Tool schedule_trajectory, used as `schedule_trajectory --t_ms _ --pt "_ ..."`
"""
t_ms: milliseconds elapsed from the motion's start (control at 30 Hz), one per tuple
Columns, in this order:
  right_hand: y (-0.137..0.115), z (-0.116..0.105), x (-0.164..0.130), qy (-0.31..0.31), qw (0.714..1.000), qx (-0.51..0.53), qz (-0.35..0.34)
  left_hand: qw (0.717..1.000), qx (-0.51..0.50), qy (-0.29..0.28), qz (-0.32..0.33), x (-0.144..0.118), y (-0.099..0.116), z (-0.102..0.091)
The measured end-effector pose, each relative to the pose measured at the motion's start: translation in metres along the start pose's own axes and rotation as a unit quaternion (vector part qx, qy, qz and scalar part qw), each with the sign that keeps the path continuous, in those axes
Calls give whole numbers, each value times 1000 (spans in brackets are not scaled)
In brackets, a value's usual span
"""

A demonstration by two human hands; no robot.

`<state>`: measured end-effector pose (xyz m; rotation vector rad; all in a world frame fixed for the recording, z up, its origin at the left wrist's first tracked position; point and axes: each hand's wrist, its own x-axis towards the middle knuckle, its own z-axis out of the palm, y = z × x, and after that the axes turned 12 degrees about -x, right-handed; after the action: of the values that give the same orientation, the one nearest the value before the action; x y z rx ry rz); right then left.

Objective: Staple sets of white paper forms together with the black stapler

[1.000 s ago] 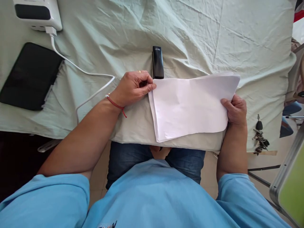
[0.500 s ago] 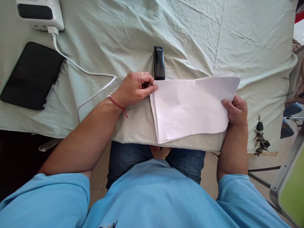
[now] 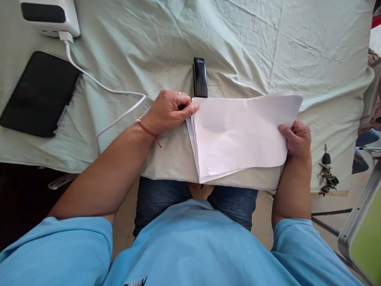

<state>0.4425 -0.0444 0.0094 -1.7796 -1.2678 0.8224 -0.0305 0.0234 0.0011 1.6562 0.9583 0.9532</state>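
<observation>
Several white paper sheets (image 3: 242,133) are held between my two hands over the near edge of the table. My left hand (image 3: 172,111) pinches their upper left corner, thumb on top and the other fingers curled beneath. At the right edge, my right hand (image 3: 297,139) grips the sheets with its thumb on top; its other fingers are mostly hidden behind the paper. Along the left side the sheets fan slightly apart. Just beyond the paper's top edge lies a black stapler (image 3: 200,77), its near end touching or covered by the sheets.
A wrinkled pale green cloth (image 3: 238,47) covers the table. On the left are a black tablet (image 3: 40,93) and a white charging box (image 3: 50,18) with a white cable (image 3: 119,93) running toward my left forearm. Keys (image 3: 327,172) lie at the right near edge.
My left hand has shifted very slightly, and the sheets' left edges have spread a little further apart. The right hand's grip looks the same.
</observation>
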Motion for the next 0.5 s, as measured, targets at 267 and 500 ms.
schedule_trajectory --t_ms 267,500 --pt "4 -2 2 4 1000 23 1 1000 -13 13 -6 -2 2 1" --pt "7 -3 3 -6 1000 23 -13 999 7 30 -26 -4 6 1"
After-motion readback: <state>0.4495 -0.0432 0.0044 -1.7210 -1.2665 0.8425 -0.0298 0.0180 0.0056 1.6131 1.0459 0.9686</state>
